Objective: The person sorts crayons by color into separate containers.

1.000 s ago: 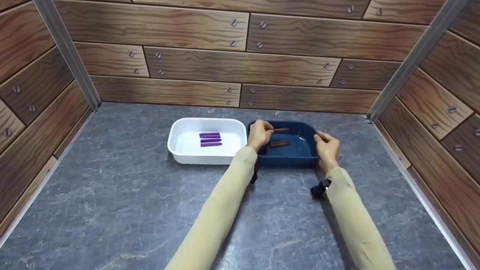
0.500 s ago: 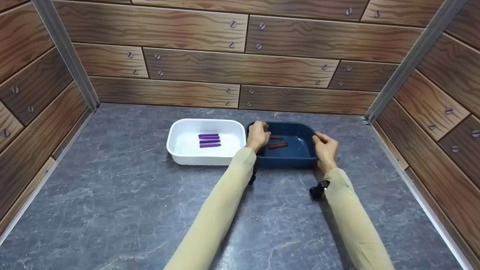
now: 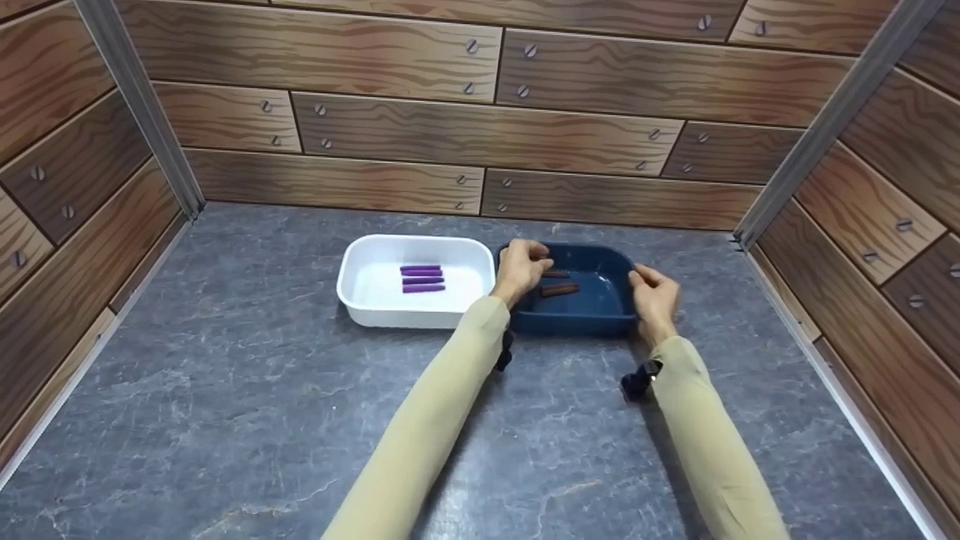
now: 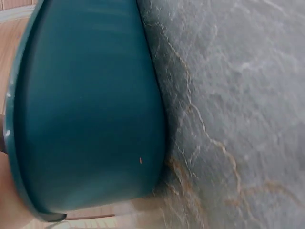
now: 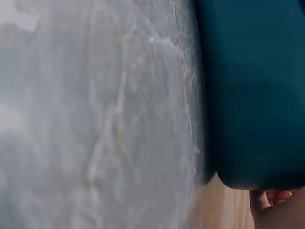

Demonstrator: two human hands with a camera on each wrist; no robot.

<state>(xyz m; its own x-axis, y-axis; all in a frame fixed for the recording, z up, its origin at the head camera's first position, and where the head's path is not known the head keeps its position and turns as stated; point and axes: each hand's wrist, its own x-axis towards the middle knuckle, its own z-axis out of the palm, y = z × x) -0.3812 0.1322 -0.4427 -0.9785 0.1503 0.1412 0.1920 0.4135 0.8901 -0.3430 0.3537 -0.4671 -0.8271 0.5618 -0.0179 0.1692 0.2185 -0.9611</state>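
A dark blue rectangular dish (image 3: 581, 324) stands beside a white one, with short brown sticks in it. Several lie together near its middle (image 3: 560, 289), and another brown stick (image 3: 556, 274) lies behind them, its left end hidden by my left hand (image 3: 521, 266). That hand is over the dish's left end, thumb and fingertips a little above the stick and nothing visible between them. My right hand (image 3: 655, 296) grips the right rim between thumb and fingers. Both wrist views mostly show the dish's outer wall (image 4: 95, 105), with part of the right hand (image 5: 281, 212) at its edge.
The white rectangular dish (image 3: 405, 319) to the left holds several purple sticks (image 3: 423, 280) in a row. Both dishes stand on a grey marbled table (image 3: 262, 390). Wood-patterned walls (image 3: 390, 124) with metal corner posts enclose the back and sides.
One second ago my left hand pinched a brown stick above the dish; it now lies in the dish and the fingers are off it. The right hand stays on the rim.
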